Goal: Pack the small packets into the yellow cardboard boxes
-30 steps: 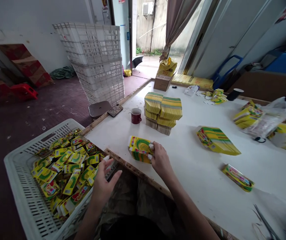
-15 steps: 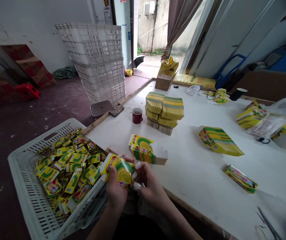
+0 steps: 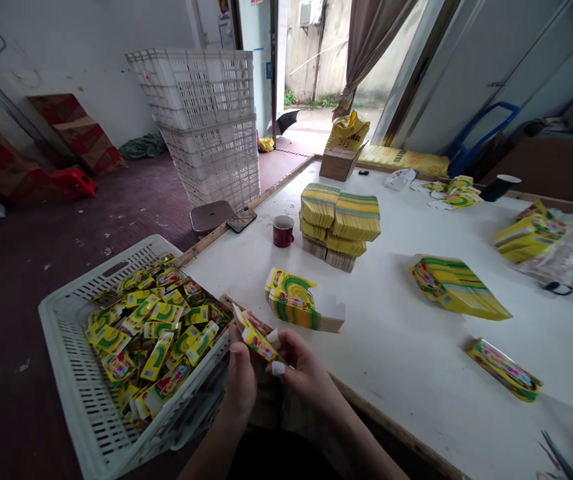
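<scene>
Between my hands is a small yellow and green printed carton (image 3: 260, 341), turned edge-on with its upper end open. My right hand (image 3: 306, 370), with white wraps on its fingertips, pinches the carton's lower right end. My left hand (image 3: 241, 380) holds it from the left, its thumb raised and its fingers partly hidden behind the carton. Just beyond, on the white table (image 3: 376, 353), lies a leaning row of flat yellow cartons (image 3: 293, 300). To the left, a pale plastic crate (image 3: 73, 373) holds many folded yellow cartons (image 3: 159, 357).
Behind the row stand a dark red mug (image 3: 283, 232) and stacked carton bundles (image 3: 341, 223). A phone (image 3: 241, 219) lies at the table's left edge. Rightward are another carton bundle (image 3: 459, 287), a wrapped pack (image 3: 505, 369) and scissors (image 3: 559, 455). White crates (image 3: 211, 127) are stacked on the floor.
The carton in my hands has turned from face-on to edge-on. My left thumb has lifted off its face. The view has shifted slightly, so the surroundings appear further right.
</scene>
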The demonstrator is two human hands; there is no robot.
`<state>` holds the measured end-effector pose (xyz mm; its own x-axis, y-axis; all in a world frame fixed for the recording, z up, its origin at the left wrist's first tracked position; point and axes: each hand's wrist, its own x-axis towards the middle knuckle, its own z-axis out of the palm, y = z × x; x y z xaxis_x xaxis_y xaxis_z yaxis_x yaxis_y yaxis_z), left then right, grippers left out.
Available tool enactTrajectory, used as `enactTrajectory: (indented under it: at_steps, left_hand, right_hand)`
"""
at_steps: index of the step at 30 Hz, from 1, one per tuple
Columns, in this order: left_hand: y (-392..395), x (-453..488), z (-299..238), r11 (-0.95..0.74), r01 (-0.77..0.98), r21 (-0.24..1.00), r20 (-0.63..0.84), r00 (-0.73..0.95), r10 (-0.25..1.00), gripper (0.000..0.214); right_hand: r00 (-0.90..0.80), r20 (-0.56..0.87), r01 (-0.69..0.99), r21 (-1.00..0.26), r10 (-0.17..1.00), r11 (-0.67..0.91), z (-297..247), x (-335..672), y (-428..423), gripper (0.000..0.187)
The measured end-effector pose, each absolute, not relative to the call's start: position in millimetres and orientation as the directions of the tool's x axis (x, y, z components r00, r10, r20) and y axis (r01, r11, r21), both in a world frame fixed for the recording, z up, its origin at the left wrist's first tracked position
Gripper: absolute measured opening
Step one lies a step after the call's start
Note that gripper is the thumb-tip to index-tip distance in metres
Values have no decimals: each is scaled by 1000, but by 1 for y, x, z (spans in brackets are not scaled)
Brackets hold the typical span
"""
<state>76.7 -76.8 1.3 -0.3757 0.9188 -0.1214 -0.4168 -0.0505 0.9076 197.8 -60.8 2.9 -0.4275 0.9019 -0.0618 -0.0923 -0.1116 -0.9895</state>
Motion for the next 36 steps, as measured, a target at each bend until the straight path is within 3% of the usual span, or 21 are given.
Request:
enactTrajectory:
  at_steps: [2,6,8,11,14,16,19,20,22,25,27,29,32,34,36]
  left_hand:
    - [-78,68,-5,-29,-342,939,-106,-371,922,56]
    - [-78,44,-3,35,-269,963,-132,-353,926,37]
    - [-76,27,7,42,-210,977,-93,-242,966,47]
    - [-75,6,28,3,-65,998,-3,-3,1000,77]
    - [-76,8,40,73,267,961,-131,205,970,101]
    - [-78,22,38,84,416,906,-235,327,916,89]
    - [-84,44,22,66,499,864,-228,271,935,62]
    - [-86,50,15,67,531,845,-201,197,960,64]
    - [-90,57,1,53,604,795,-140,98,985,75]
    - [-95,62,-11,-117,649,751,22,153,988,71]
    - [-96,63,-11,-260,648,716,147,224,963,67]
    - [-95,62,-7,-327,652,684,217,247,945,60]
    - [-92,59,-4,-257,649,716,134,234,963,41]
    - [-91,57,-9,-192,588,786,55,244,968,44]
    - [-90,56,-18,-177,528,831,71,216,974,54]
  right_hand:
    - [-372,-13,-13,-1000,928,-19,0,203,-59,18]
    - [-347,90,55,-992,934,116,5,217,-57,9]
    - [-362,181,140,-959,914,245,12,225,-55,9]
    - [-466,294,341,-811,834,476,25,234,-56,26]
    - [-595,380,436,-588,708,681,34,230,-62,20]
    - [-602,441,432,-523,666,735,33,224,-67,15]
    - [-321,536,472,-625,781,622,22,218,-71,37]
    - [-187,510,458,-711,840,534,18,217,-72,49]
    - [-38,320,293,-902,947,317,9,217,-71,60]
    - [-260,-61,-36,-997,964,-73,5,213,-66,47]
    - [-390,-152,-122,-969,908,-214,5,209,-62,40]
    - [-408,-138,-157,-963,903,-218,4,205,-60,41]
    - [-376,-52,-174,-977,925,-126,3,203,-64,48]
    - [-406,29,-77,-997,913,-2,5,205,-70,56]
    - [-488,117,73,-982,865,173,10,207,-76,64]
